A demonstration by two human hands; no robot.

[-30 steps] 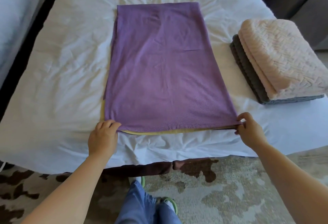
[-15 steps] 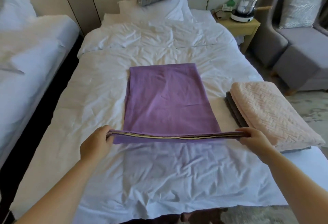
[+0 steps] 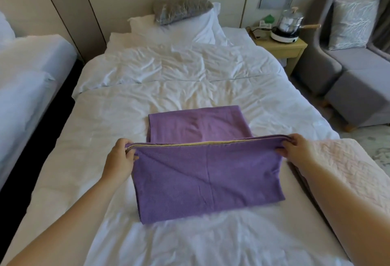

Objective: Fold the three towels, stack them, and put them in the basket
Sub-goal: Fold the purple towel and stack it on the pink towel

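Observation:
A purple towel (image 3: 202, 177) with a yellow underside lies on the white bed (image 3: 190, 88). Its near end is lifted and carried over the far part. My left hand (image 3: 119, 161) pinches the left corner of the raised edge. My right hand (image 3: 295, 149) pinches the right corner. The yellow lining shows along the raised edge between my hands. To the right, a folded pale pink towel (image 3: 346, 168) lies on the bed, partly behind my right forearm. A dark grey towel under it barely shows.
A second white bed (image 3: 27, 80) stands at the left across a dark gap. A wooden nightstand (image 3: 282, 49) with a pot on a cooker sits at the back right. A grey armchair (image 3: 348, 63) with a cushion stands on the right. No basket is in view.
My hands have lifted the towel's near edge and carried it away from me over the towel's far half. The camera has tilted up from the bed's foot to the headboard.

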